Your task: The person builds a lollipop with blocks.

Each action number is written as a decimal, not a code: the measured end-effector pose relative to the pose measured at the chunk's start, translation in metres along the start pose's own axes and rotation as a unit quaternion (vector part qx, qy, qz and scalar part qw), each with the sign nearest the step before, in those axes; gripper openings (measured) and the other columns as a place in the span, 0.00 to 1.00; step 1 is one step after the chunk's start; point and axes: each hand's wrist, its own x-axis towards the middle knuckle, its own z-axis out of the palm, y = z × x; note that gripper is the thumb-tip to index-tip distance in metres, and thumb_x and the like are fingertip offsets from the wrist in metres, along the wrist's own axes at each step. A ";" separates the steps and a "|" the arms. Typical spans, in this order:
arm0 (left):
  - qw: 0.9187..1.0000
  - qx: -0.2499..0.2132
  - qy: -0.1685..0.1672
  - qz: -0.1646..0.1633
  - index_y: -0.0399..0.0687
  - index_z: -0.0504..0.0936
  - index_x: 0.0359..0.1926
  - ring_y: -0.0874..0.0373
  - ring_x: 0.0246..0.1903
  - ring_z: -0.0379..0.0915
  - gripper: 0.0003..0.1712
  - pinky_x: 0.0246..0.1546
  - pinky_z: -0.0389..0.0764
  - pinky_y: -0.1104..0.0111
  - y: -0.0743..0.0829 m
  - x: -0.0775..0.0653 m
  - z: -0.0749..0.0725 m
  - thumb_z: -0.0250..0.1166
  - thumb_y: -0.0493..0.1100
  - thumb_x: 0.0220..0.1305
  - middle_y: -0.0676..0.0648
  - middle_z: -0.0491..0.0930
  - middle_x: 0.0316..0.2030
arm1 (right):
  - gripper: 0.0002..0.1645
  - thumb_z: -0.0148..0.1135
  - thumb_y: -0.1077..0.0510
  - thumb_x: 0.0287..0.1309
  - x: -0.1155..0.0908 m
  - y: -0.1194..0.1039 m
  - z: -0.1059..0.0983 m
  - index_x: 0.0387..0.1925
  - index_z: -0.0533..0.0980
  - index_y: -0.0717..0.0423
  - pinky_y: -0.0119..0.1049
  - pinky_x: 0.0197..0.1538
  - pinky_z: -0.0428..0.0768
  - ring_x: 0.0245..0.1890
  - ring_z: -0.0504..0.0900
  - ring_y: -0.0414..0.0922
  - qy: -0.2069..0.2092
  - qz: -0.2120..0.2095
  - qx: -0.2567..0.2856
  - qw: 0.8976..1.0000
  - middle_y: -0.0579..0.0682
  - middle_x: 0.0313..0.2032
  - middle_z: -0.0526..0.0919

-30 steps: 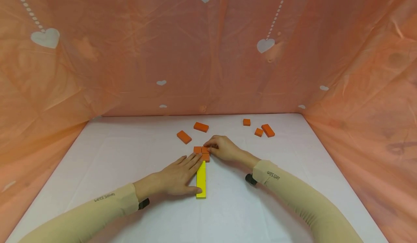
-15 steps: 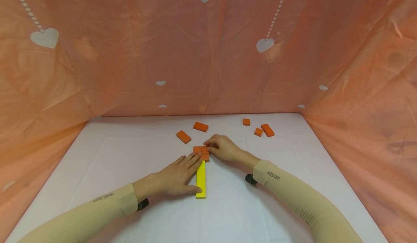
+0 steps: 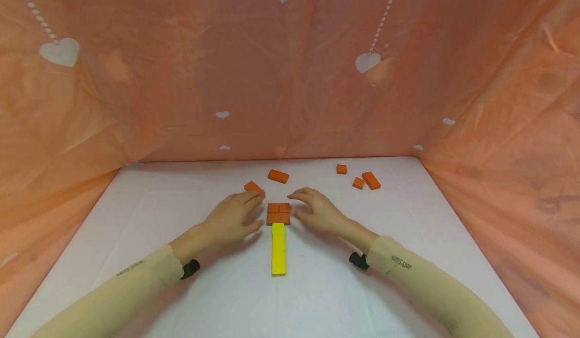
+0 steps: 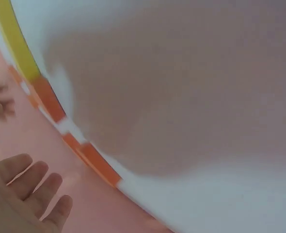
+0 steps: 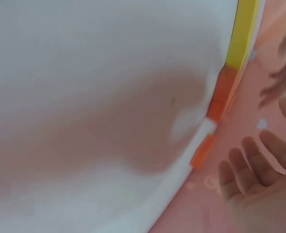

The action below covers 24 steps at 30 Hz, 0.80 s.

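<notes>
The left hand [image 3: 231, 219] and right hand [image 3: 319, 212], fingers loosely extended and holding nothing, flank an orange block group [image 3: 278, 217] with a yellow strip [image 3: 278, 253] meeting its near edge. In the head view the left fingertips overlap a loose orange block [image 3: 252, 186]; the left wrist view shows them apart from every block. Only the head view shows seams across the group's top.

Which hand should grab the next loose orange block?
Probably the left hand: in the head view, its fingertips overlap a loose orange block. The right hand looks empty too, but a gap shows between it and every loose block.
</notes>
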 end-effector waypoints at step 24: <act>0.988 -0.074 0.014 -0.134 0.38 0.85 0.54 0.42 0.49 0.79 0.21 0.53 0.82 0.49 -0.043 0.047 0.007 0.73 0.46 0.66 0.37 0.78 0.55 | 0.41 0.71 0.39 0.63 -0.023 -0.028 0.026 0.73 0.72 0.47 0.52 0.76 0.65 0.76 0.64 0.52 -0.123 0.012 -0.104 0.987 0.49 0.77 0.65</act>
